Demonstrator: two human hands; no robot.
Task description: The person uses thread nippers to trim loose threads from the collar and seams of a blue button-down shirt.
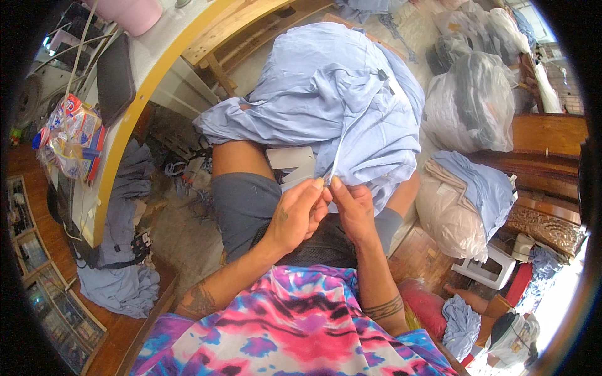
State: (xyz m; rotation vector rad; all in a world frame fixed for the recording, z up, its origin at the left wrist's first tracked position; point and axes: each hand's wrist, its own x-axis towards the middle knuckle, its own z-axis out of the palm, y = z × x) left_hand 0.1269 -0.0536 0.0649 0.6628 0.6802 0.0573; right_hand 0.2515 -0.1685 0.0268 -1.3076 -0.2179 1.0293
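Observation:
A large light blue garment (351, 94) lies bunched over my knees and hangs down in folds. Its near edge comes to a narrow strip between my hands. My left hand (300, 210) pinches this edge with thumb and forefinger, the other fingers curled in. Close beside it, my right hand (353, 208) pinches the same edge, thumb on top. The two thumb tips almost meet. Whatever small detail lies under the fingertips is hidden. Between my legs, just past my left hand, sits a white box or folded card (291, 164), partly covered by the cloth.
At left stands a table with a yellow edge (145, 81), holding a dark phone-like slab (115, 80) and a plastic packet (72, 141). Blue cloth (122, 291) is heaped below it. Stuffed plastic bags (470, 103), a white stool (492, 266) and carved wooden furniture (545, 229) are at right.

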